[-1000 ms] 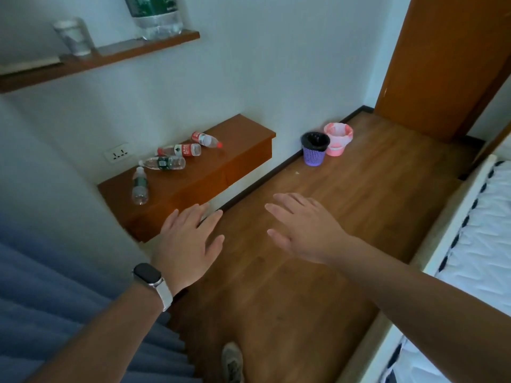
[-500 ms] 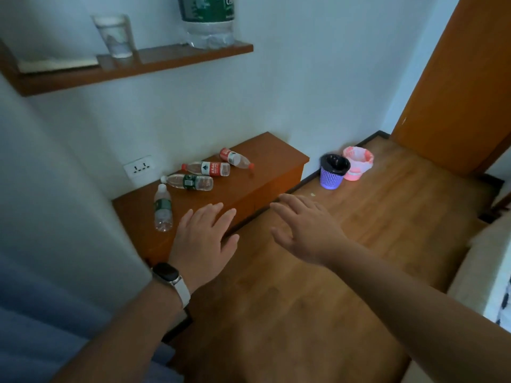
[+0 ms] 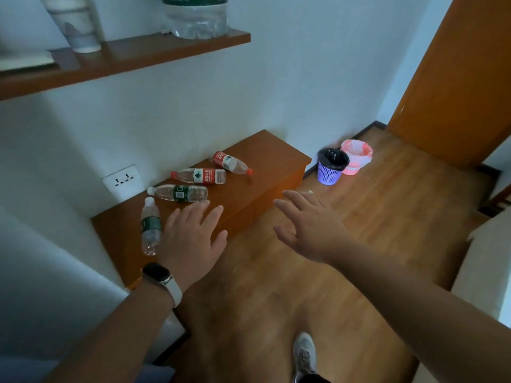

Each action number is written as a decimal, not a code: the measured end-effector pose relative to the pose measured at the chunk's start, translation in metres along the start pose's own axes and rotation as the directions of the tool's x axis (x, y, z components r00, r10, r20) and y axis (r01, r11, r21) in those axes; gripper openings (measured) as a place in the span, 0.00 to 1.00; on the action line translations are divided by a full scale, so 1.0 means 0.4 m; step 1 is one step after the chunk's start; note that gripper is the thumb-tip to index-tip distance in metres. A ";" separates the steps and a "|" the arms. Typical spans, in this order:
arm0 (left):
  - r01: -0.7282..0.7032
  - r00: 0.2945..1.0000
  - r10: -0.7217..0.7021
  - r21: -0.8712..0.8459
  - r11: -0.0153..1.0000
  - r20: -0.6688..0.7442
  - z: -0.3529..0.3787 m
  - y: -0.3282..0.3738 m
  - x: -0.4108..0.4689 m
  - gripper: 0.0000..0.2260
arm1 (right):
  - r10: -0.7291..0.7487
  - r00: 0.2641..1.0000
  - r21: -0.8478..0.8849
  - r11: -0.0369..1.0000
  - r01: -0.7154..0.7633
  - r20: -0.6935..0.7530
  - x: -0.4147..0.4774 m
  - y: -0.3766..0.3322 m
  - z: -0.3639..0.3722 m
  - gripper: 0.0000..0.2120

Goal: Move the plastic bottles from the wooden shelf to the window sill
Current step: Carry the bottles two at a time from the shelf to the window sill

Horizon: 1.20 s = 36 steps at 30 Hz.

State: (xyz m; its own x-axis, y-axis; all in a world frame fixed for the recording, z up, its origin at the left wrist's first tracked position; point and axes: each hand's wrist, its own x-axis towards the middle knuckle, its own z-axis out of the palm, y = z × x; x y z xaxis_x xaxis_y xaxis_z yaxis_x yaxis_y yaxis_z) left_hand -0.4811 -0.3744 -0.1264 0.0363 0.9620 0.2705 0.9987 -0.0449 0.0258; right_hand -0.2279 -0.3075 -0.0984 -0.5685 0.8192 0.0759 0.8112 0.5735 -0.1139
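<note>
Hands spread flat, empty | left hand [image 3: 190, 241] over wooden shelf [image 3: 257, 172] | right hand [image 3: 312, 225] over floor

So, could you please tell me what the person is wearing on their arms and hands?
Both forearms are bare, with no sleeves in view. The left hand has a smartwatch at the wrist, dark rectangular face on a pale band. The right hand wears nothing, no rings or gloves visible.

Four clear plastic bottles lie on their sides on the low brown wooden shelf [image 3: 257, 172] against the white wall. Two green-labelled, white-capped bottles [image 3: 150, 226] [image 3: 179, 192] lie nearest; two red-labelled, red-capped ones [image 3: 200, 176] [image 3: 231, 163] lie farther back.
</note>
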 end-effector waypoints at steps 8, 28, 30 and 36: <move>0.051 0.999 -0.052 0.046 0.998 0.007 0.080 0.019 0.233 0.22 | -0.062 0.995 0.035 0.998 0.060 0.078 0.191 0.179 0.036 0.30; 0.158 0.987 -0.155 0.143 0.977 -0.037 0.168 0.082 0.623 0.21 | -0.307 0.950 0.133 0.946 0.297 0.063 0.613 0.486 0.022 0.27; 0.192 0.981 -0.190 0.140 0.971 -0.028 0.178 0.071 0.626 0.20 | -0.336 0.938 0.130 0.937 0.325 0.079 0.642 0.479 0.041 0.27; 0.253 0.968 -0.251 0.132 0.958 -0.033 0.251 0.016 0.638 0.21 | -0.418 0.902 0.127 0.905 0.405 0.104 0.733 0.450 0.087 0.25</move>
State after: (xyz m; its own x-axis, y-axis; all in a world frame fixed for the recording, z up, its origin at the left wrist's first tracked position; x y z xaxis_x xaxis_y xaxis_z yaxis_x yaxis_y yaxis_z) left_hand -0.4620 -0.1023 -0.1538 -0.2164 0.9333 0.2867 0.9713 0.2356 -0.0339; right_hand -0.2535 0.0358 -0.1311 -0.8667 0.4987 0.0128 0.4867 0.8509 -0.1977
